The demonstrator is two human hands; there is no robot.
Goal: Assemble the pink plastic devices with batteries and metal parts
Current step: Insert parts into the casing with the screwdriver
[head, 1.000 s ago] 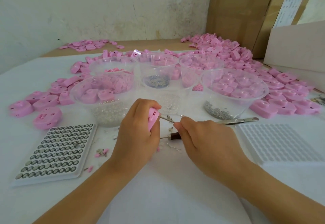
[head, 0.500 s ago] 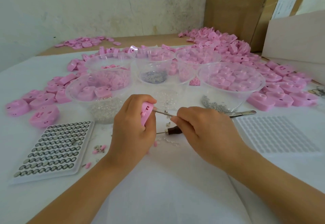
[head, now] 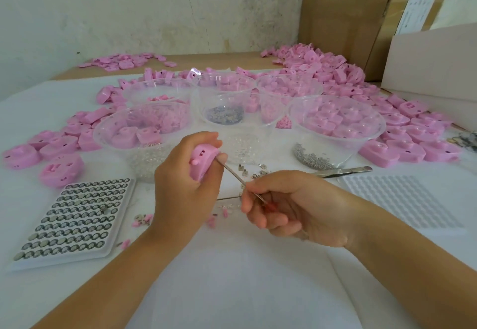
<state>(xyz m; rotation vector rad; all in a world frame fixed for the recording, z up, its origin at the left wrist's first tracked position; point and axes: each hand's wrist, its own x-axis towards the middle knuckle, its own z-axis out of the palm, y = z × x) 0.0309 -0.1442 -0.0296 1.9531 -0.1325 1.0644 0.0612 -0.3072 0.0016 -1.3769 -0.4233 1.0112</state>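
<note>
**Pink device (head: pixel 202 161) held above the middle of the table (head: pixel 232 277), met by a thin tool (head: pixel 235 173)**

The left hand (head: pixel 185 186) has its fingers curled round the pink device and holds it off the surface, tilted, with the slotted face turned up and toward the camera. The right hand (head: pixel 296 204) pinches the thin tool between thumb and fingertips near its red handle. The bare metal shaft runs up and to the left, and its tip touches the device's right edge beside the left fingertips.

Below the hands lie loose metal parts (head: pixel 260 171) and small pink bits. A battery tray (head: pixel 69 217) with rows of button cells sits near the left edge. An empty white tray (head: pixel 402 202) sits near the right edge, with tweezers (head: pixel 343 171) just beyond it.

Past the hands stand clear bowls:
- The near-left bowl (head: pixel 111 145) holds pink pieces over clear bits.
- The middle bowl (head: pixel 206 106) holds small dark parts.
- The right bowl (head: pixel 376 132) holds pink shells and silver parts.

Loose pink shells (head: pixel 62 170) spread along the left side. A large heap (head: pixel 322 68) fills the far right corner, in front of cardboard boxes (head: pixel 335 6).
</note>
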